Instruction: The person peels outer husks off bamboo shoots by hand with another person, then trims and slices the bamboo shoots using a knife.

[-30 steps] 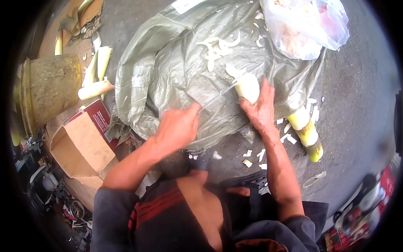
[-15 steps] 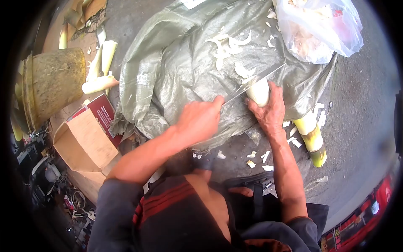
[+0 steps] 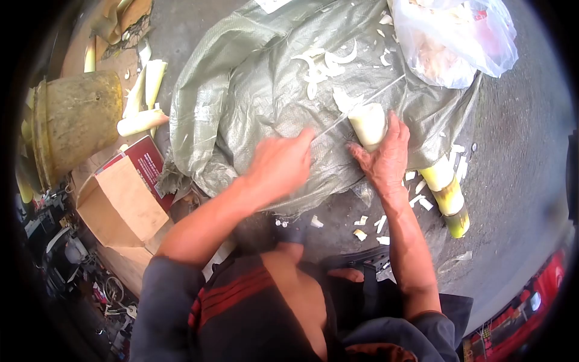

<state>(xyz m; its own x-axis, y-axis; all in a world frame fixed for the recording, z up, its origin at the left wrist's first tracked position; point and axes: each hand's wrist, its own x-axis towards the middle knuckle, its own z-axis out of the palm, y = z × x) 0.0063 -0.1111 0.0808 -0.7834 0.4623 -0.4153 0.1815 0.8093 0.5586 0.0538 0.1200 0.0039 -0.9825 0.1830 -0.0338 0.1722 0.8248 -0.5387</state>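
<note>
My left hand [image 3: 280,161] is closed around the handle of a long, thin knife [image 3: 380,92], its blade slanting up to the right. That blade crosses the far end of a pale, peeled bamboo shoot [image 3: 368,125]. Around the near right side of the shoot, my right hand [image 3: 386,151] is wrapped, thumb on the left and fingers on the right. A white slice [image 3: 345,100] lies against the shoot just beyond the blade. Farther off, several curved white slices [image 3: 319,69] rest on a grey-green woven sack [image 3: 259,108].
A clear plastic bag [image 3: 452,48] with pale pieces sits at the back right. Right of the sack lies a yellow-green bamboo shoot [image 3: 445,196] among white scraps. On the left are a dirty yellow bucket [image 3: 81,120], pale stalks [image 3: 142,122] and an open cardboard box [image 3: 129,199].
The knife has shifted slightly left and turned edge-on. The shoot's cut end now shows, and a slice has come away at its far end. My right hand has moved slightly left.
</note>
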